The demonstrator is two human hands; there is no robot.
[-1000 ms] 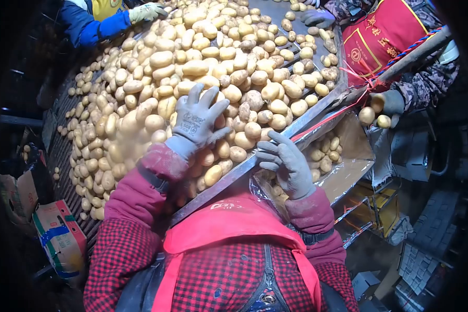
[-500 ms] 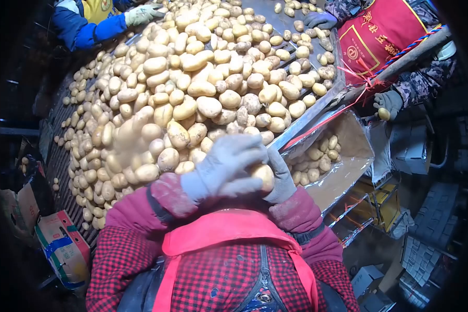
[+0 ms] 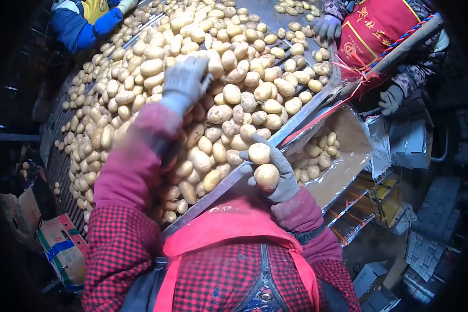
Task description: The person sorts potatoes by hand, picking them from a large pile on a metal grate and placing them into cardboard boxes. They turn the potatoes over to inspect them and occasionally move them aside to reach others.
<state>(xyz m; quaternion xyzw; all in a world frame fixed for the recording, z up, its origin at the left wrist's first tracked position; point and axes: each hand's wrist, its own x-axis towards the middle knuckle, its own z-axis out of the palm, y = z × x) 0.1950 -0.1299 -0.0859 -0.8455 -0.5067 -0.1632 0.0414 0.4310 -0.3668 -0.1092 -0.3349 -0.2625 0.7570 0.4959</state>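
My left hand [image 3: 186, 80], in a grey glove, reaches over the heap of potatoes [image 3: 140, 99]. Its thumb and fingers are apart, with potatoes right beside the fingertips; nothing shows clearly held in it. My right hand [image 3: 283, 177], gloved too, is closed around two potatoes, an upper potato [image 3: 259, 153] and a lower potato [image 3: 267, 178]. It is at the metal edge [image 3: 234, 183] of the sorting table, beside a lined box [image 3: 348, 174] that has potatoes inside.
Across the table, a co-worker's blue sleeve [image 3: 83, 32] is at upper left. Another person in a red apron [image 3: 374, 34] stands at upper right, one gloved hand [image 3: 327, 26] over the table. Printed cartons [image 3: 62, 249] are at lower left. Red twine [image 3: 317, 122] runs along the table edge.
My left hand has moved away from my right hand, up and left onto the heap. The right hand now shows two potatoes. The red-aproned person's lower hand no longer holds a potato.
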